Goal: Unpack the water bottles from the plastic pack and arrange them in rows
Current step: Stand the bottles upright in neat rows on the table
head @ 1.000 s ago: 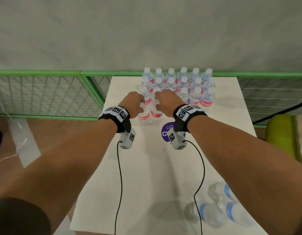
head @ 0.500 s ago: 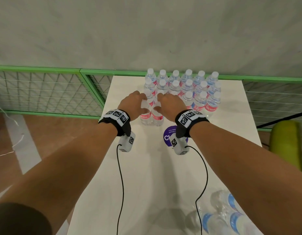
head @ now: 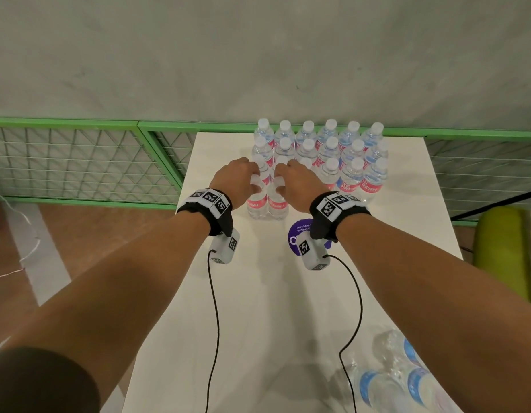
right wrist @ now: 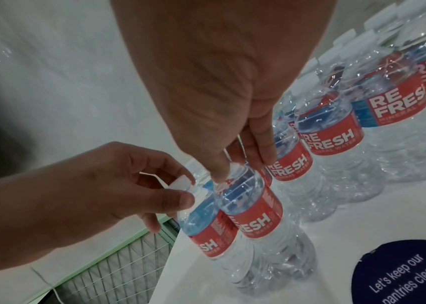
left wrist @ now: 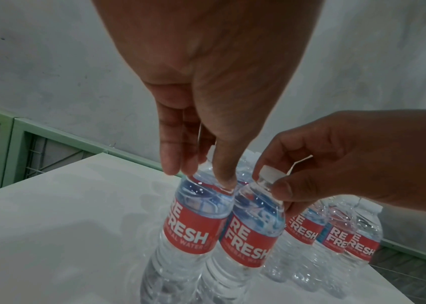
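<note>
plastic pack (head: 407,380) cut off by edge

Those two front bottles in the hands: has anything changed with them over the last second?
Hardly anything. The left hand still pinches the neck of the left front bottle, and the right hand the neck of the right one; both bottles stand on the table as before. The view itself shifted slightly. The rows behind and the plastic pack stayed put.
</note>
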